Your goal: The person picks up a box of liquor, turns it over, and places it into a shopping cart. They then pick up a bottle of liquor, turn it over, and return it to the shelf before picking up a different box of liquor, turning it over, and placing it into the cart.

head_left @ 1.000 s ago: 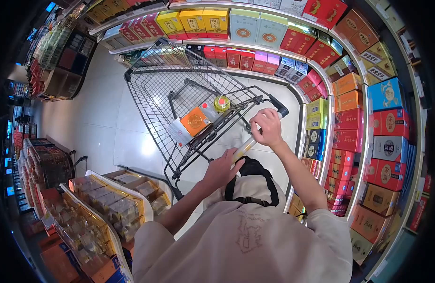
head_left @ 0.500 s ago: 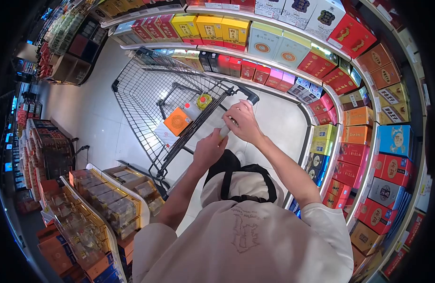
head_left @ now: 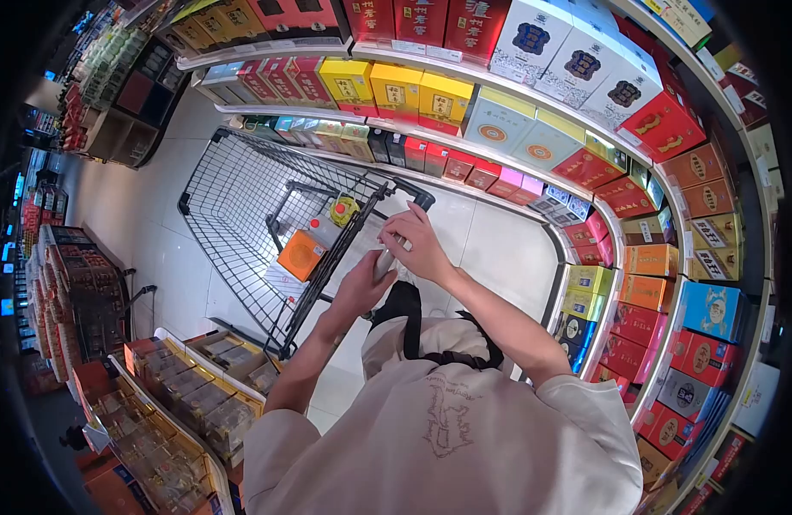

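Handle [head_left: 384, 264] of shopping cart [head_left: 241, 184], wrapped by left hand [head_left: 358, 288], likely for steering; right hand [head_left: 420, 247] over it, fingers bent, slightly parted, closure unclear.

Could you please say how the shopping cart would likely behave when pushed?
The cart probably feels light, with only a few goods inside. Its wire basket looks stiff and should barely flex. The smooth-looking floor should let it roll easily.

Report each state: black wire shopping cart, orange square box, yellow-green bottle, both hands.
Black wire shopping cart: upright, loaded
Orange square box: closed, inside the cart
Yellow-green bottle: red cap on
Left hand: closed around the pale grey handle
Right hand: curled over the handle
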{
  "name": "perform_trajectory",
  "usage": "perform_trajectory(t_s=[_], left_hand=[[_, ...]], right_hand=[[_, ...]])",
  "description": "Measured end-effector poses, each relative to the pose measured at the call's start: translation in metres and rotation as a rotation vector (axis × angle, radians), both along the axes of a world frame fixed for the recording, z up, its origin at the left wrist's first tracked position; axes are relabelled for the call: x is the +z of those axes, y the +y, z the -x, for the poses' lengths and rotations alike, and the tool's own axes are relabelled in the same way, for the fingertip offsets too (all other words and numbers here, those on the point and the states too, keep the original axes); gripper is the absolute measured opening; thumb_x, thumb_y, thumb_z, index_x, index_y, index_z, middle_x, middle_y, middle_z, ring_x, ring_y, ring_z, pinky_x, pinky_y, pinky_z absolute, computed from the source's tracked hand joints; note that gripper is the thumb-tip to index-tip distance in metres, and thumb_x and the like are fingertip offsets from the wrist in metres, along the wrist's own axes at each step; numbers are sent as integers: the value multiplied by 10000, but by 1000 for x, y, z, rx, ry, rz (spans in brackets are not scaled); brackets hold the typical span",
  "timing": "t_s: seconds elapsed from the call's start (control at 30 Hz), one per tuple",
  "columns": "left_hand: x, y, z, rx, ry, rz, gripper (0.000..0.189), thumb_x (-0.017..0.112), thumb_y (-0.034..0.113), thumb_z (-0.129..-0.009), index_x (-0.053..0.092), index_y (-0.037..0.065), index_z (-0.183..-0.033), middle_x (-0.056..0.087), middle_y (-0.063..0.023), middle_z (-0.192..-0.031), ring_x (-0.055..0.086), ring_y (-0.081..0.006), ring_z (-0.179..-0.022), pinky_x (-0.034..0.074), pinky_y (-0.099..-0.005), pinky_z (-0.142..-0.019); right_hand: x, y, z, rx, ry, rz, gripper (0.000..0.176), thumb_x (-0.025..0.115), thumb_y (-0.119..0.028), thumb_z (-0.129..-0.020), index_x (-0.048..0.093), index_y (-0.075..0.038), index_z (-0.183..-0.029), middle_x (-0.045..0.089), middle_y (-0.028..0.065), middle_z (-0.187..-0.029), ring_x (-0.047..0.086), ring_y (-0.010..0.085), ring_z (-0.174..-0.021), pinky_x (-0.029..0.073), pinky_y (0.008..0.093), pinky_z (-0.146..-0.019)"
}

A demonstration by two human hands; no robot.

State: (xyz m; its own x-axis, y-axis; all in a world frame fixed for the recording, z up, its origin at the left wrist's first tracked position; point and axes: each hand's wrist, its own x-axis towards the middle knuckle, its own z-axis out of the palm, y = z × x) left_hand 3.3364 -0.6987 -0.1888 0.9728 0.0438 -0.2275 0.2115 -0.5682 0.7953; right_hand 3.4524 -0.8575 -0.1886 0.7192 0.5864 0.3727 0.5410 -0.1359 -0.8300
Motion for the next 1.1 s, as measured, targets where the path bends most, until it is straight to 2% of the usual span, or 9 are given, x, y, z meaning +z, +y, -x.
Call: perform_trajectory(t_s=[0.03,0.2,0.33,0.57,0.7,0.9,1.0,1.07,1.1], left_hand=[[-2,5,-10,18,-222,-31,441,691,345,-973,528,-15,-1168,681,-262,-873,672,-490,-857,529,-519,-738],[6,42,-64,-182,42,-72,539,645,335,-1000,449,-23,-1351,701,-303,-1003,659,-514,-934,532,-544,-769],[18,73,-90,-316,137,-145,567,587,379,-1029,440,-86,-1317,702,-305,-962,677,-501,-904,536,-547,-753],[9,105,-118,-339,119,-209,491,569,364,-1036,478,-82,-1219,702,-293,-901,679,-496,-860,535,-574,-716],[20,115,-138,-377,110,-230,458,576,370,-1032,500,-65,-1155,699,-289,-872,683,-483,-833,542,-569,-697],[38,125,-150,-440,12,-510,483,605,400,-1013,563,-62,-1149,714,-257,-912,708,-425,-854,561,-522,-712],[57,127,-165,-496,-27,-604,522,622,386,-1004,549,-81,-1225,725,-241,-946,721,-402,-877,569,-504,-728],[70,121,-180,-402,-102,-452,553,632,368,-1001,518,-67,-1323,723,-240,-966,718,-396,-920,569,-490,-760],[73,120,-187,-402,-105,-452,553,632,368,-1001,518,-67,-1323,723,-240,-966,718,-396,-920,569,-490,-760]], right_hand=[[1,9,-6,9,-19,21,90,700,-146,-937,690,-62,-965,689,53,-984,654,231,-1076,305,513,-1212],[7,35,-40,67,-144,73,79,713,-106,-914,683,-69,-977,679,66,-985,649,248,-1075,337,533,-1203],[2,64,-59,83,-151,80,96,710,-112,-932,687,-70,-1016,681,62,-1034,634,240,-1144,308,558,-1213],[7,95,-91,124,-120,114,131,663,-163,-977,689,-53,-1046,698,86,-1081,614,257,-1227,267,572,-1238],[4,110,-106,87,-148,78,110,673,-146,-954,687,-42,-988,686,98,-1010,631,267,-1173,308,563,-1220],[9,119,-117,123,-58,56,128,632,-151,-1005,694,-48,-1049,710,96,-1058,632,276,-1202,250,564,-1252],[23,111,-128,133,208,41,146,602,-140,-1036,694,-31,-1068,720,95,-1054,674,251,-1124,359,494,-1200],[30,95,-141,19,494,-95,198,619,-169,-1029,708,4,-1066,738,128,-1034,712,257,-996,494,393,-1042],[36,85,-153,18,491,-95,198,619,-169,-1029,708,4,-1066,738,128,-1034,712,257,-996,494,393,-1042]])
